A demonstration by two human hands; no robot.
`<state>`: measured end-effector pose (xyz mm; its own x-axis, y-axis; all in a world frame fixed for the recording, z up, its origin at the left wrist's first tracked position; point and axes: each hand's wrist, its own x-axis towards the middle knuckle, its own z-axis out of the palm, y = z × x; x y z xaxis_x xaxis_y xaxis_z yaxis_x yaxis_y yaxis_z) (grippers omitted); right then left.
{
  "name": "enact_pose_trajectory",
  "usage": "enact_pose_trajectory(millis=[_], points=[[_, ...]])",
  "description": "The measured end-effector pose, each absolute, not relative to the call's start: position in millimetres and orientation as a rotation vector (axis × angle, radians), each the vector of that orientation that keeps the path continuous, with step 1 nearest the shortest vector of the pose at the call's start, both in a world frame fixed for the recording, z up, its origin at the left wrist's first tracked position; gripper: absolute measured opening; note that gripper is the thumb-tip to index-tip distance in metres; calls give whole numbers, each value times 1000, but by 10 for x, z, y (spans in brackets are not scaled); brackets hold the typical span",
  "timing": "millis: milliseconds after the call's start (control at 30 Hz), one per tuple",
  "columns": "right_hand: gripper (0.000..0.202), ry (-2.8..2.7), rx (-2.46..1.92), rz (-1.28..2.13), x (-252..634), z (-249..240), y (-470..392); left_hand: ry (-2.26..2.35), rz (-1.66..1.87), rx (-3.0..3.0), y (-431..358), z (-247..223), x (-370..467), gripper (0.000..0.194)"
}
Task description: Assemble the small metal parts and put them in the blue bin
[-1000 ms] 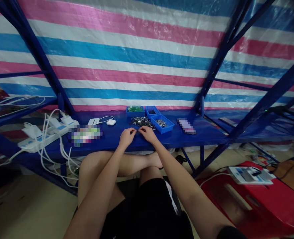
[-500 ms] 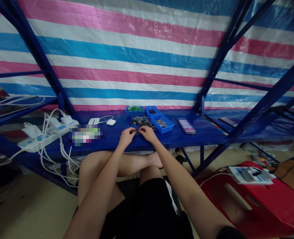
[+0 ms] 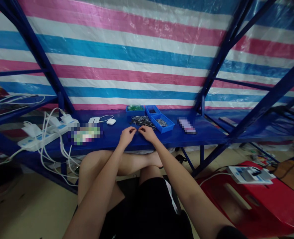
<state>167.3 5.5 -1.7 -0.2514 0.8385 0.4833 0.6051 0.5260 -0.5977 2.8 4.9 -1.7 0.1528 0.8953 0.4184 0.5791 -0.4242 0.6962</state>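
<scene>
Over the front part of the blue table point(image 3: 112, 139), my left hand point(image 3: 127, 135) is closed in a pinch, its fingertips pointing right. My right hand point(image 3: 147, 132) pinches too, facing it with a small gap between the two. Whatever the fingers hold is too small to make out. Just beyond them lies a pile of small black and silver pieces point(image 3: 142, 120). A blue bin of silver metal pieces point(image 3: 170, 127) stands to the right of the pile. Behind are a blue bin with dark pieces point(image 3: 156, 109) and a blue bin with green pieces point(image 3: 128, 113).
A white power strip point(image 3: 34, 142) with chargers and hanging cables sits at the left. Near it are a white charging case point(image 3: 111, 121) and a blurred item point(image 3: 85, 134). A blurred phone-shaped object point(image 3: 186, 125) lies right. A red stool point(image 3: 273, 199) stands at lower right.
My hands stay almost in place, with only slight finger movement. The bins and the pile look unchanged.
</scene>
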Motion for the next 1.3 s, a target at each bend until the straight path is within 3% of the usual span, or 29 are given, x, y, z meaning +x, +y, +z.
enact_pose_trajectory(millis=[400, 767, 1300], points=[[19, -2047, -1158, 421, 1655, 0, 32, 1278, 1292, 1980, 27, -25, 54, 21], [27, -1923, -1122, 516, 1663, 36, 9, 1294, 1156, 2064, 60, -38, 39, 20], [24, -1825, -1073, 641, 1659, 20, 34, 1411, 1013, 2243, 15, -20, 49, 22]])
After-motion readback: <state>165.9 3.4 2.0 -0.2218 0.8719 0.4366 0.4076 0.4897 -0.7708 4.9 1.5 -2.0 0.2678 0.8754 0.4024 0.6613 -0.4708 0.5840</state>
